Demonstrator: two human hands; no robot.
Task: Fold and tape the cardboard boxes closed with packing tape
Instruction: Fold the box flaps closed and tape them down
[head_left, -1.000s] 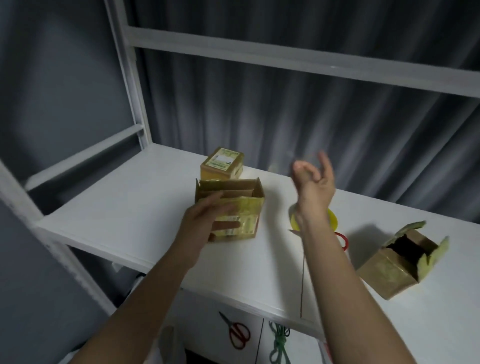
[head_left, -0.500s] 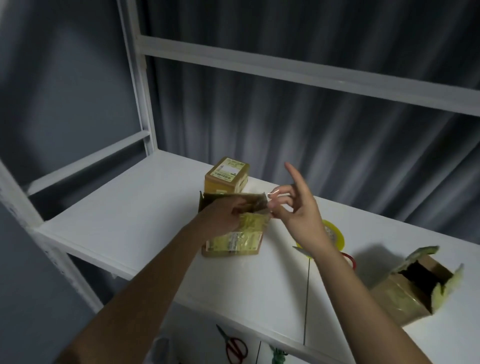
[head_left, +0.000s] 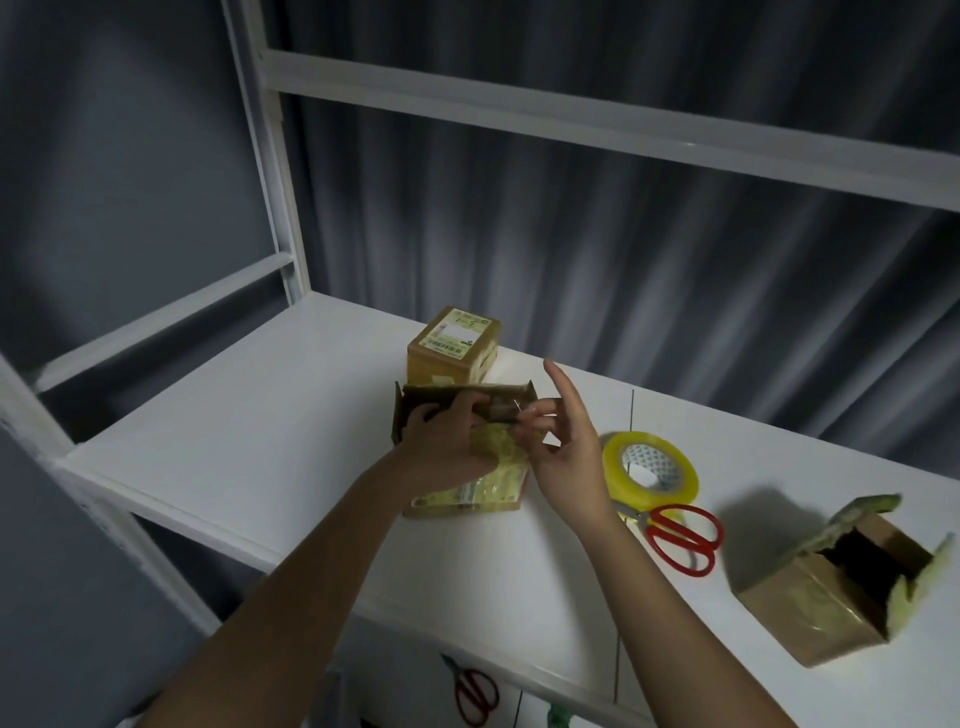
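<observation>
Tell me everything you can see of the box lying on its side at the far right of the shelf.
The tipped box is brown cardboard, its sides wrapped in glossy, yellowish old tape. It lies on its side near the front edge of the white shelf, the open mouth turned up and to the right, the inside dark. Its flaps stand open, with ragged, tape-covered edges. Neither hand touches it; it sits apart from the red-handled scissors to its left.

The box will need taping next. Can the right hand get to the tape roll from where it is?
Probably yes. The tape roll lies flat on the shelf just beside the right hand, with nothing between them. The scissors lie on its near side, out of the way.
</observation>
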